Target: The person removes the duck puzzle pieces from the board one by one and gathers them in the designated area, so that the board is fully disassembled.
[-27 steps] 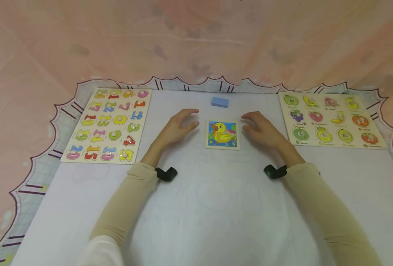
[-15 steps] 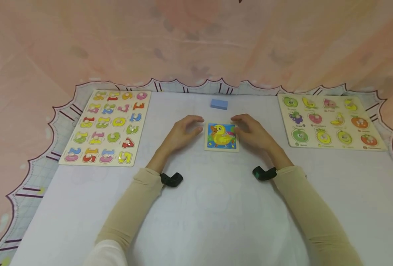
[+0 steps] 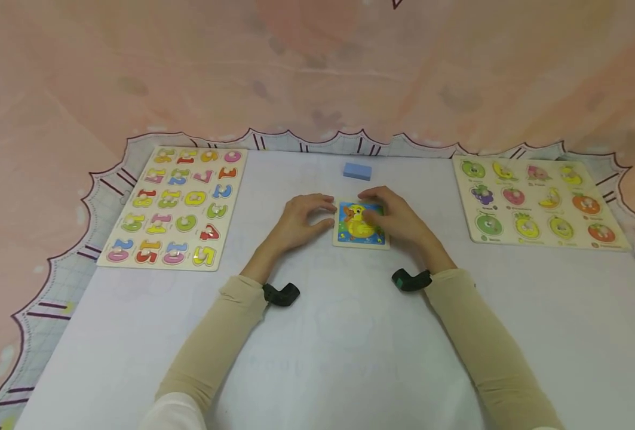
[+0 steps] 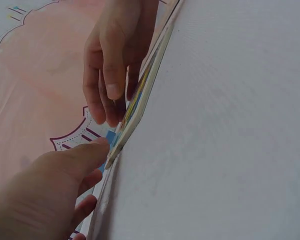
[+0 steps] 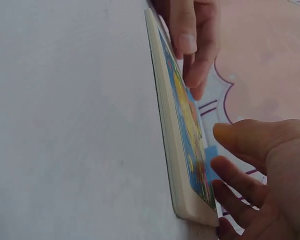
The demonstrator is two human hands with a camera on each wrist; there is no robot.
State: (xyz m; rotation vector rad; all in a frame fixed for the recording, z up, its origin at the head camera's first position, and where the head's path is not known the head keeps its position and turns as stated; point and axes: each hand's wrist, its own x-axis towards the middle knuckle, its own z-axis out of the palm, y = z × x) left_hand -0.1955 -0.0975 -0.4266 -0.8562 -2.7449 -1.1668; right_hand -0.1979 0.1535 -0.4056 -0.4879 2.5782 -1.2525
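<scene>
A small square puzzle with a yellow duck on blue point(image 3: 353, 232) lies flat on the table in the head view. My left hand point(image 3: 298, 222) is at its left side, thumb and fingers relaxed and spread, with fingertips right at the edge. Over the puzzle's right part reaches my right hand point(image 3: 399, 220), its thumb covering some of the picture and its fingers loosely bent. Both wrist views show the puzzle edge-on, the pale wooden rim point(image 5: 170, 125) nearest, with no fingers wrapped round it.
Behind the puzzle lies a blue block point(image 3: 357, 172). A number board point(image 3: 161, 237) is at the left, and a fruit board point(image 3: 540, 212) at the right. A pink patterned cloth point(image 3: 317, 71) with a scalloped border rises beyond the white table point(image 3: 339, 346).
Both hands have moved inward towards the puzzle. The right hand went further left, from beside the puzzle to over its right part; the left came up to its left edge. The puzzle stays in place.
</scene>
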